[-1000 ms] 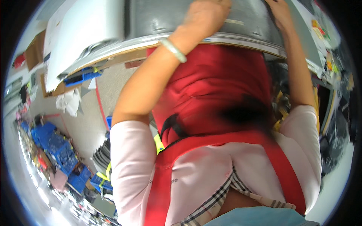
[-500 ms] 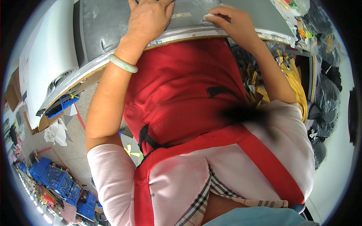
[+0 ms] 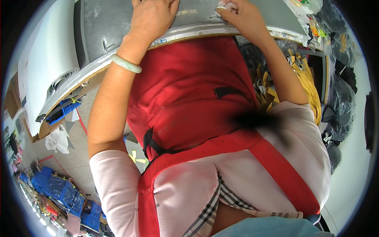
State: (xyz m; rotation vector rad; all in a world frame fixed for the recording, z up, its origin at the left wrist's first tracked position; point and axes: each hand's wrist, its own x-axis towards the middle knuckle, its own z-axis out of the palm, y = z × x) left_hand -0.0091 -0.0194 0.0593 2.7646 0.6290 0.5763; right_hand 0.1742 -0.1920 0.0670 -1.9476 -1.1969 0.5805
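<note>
At the top of the frame my bench [image 3: 199,31] carries the dark grey sheet [image 3: 112,21], its near edge running left to right beneath both hands. My left hand [image 3: 154,19] lies over it, fingertips cropped, grip unclear; rightward, my right hand [image 3: 246,19] pinches the white wad [image 3: 226,6] close to that edge.

Light is bright, edges bend, and a dark blur [image 3: 254,119] smudges the apron [image 3: 185,94].

On our long, white-edged worktable [image 3: 189,31], we see a flat, scuffed, dark grey sheet [image 3: 116,23] in the middle and a thick, pale grey-white roll of smooth sheeting [image 3: 51,51] along the left, reaching the near edge.
</note>
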